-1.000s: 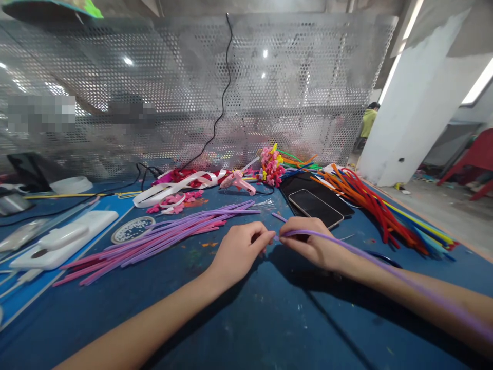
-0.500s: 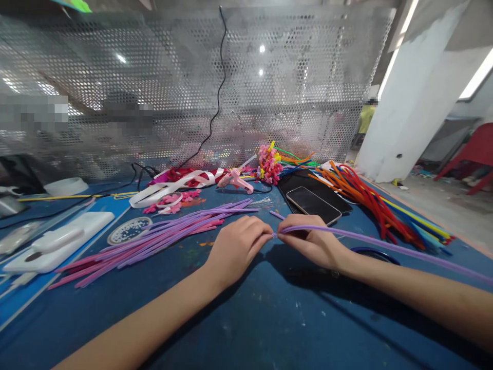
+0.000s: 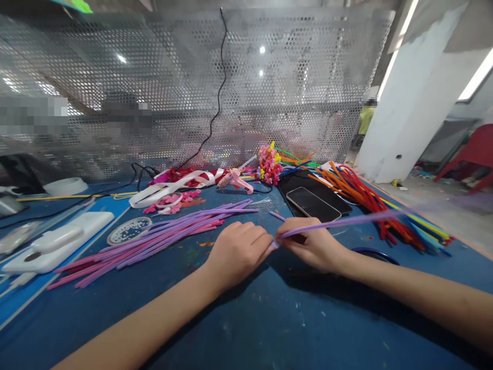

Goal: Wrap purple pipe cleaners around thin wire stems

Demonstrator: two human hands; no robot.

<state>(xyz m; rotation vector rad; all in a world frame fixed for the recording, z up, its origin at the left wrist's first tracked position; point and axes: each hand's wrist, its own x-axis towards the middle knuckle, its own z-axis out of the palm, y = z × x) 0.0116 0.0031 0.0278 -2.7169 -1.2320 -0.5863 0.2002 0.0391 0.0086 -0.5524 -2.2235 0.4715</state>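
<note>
A purple pipe cleaner [image 3: 331,224] runs from between my fingertips out to the right, its far part smeared by motion. My left hand [image 3: 241,252] pinches it near one end, fingers curled over. Close beside, my right hand [image 3: 310,244] also grips the pipe cleaner between thumb and fingers. A small bit of purple shows between the two hands, its shape hard to make out. To the left of my left hand lies a bundle of purple and pink pipe cleaners [image 3: 165,236]. Just behind my right hand is a phone [image 3: 314,204].
A pink glue gun [image 3: 234,181] and white ribbon [image 3: 177,182] lie at the back. Pink and yellow pipe-cleaner flowers [image 3: 269,163] stand near the mesh screen [image 3: 154,87]. Orange and red pipe cleaners [image 3: 370,203] lie right; a white power strip [image 3: 61,241] lies left.
The long free part of the purple pipe cleaner has swung upward on the right, from over my right forearm to above it. My hands have shifted only slightly, still pinching.
</note>
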